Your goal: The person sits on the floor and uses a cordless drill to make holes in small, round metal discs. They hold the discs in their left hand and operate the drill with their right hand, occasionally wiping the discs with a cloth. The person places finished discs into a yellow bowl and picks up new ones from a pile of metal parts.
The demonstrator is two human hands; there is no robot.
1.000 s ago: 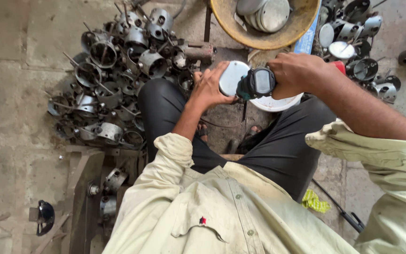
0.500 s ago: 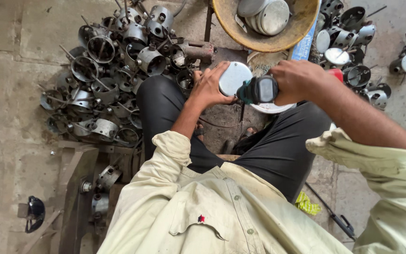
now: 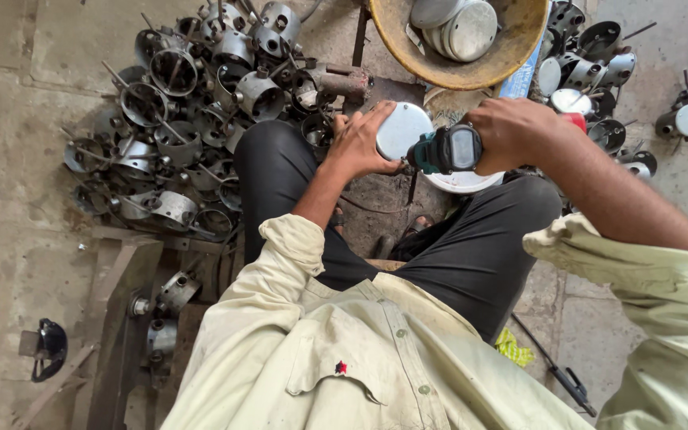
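From the head camera, your left hand (image 3: 357, 147) is closed around the rim of a round, pale grey metal housing (image 3: 402, 130), held above your lap between your knees, its flat circular face turned up toward you. Your right hand (image 3: 511, 131) is wrapped tight around the grip of a dark teal-and-black cordless driver (image 3: 446, 150), whose long axis runs roughly sideways, nose pointing left into the housing's edge just beside your left fingers; the bit itself is hidden, so I cannot tell exactly where it meets the metal. The housing looks like thin, stiff sheet metal: probably light, hard and a little slippery, with edges that could bite, so the rim grip with your thumb over the face seems the sound place to hold. The driver looks heavier at its battery end. To your left lies a heap of grey cylindrical metal housings with stems (image 3: 177, 119); ahead sits a yellow basin (image 3: 511, 56) holding round metal discs (image 3: 459, 28).
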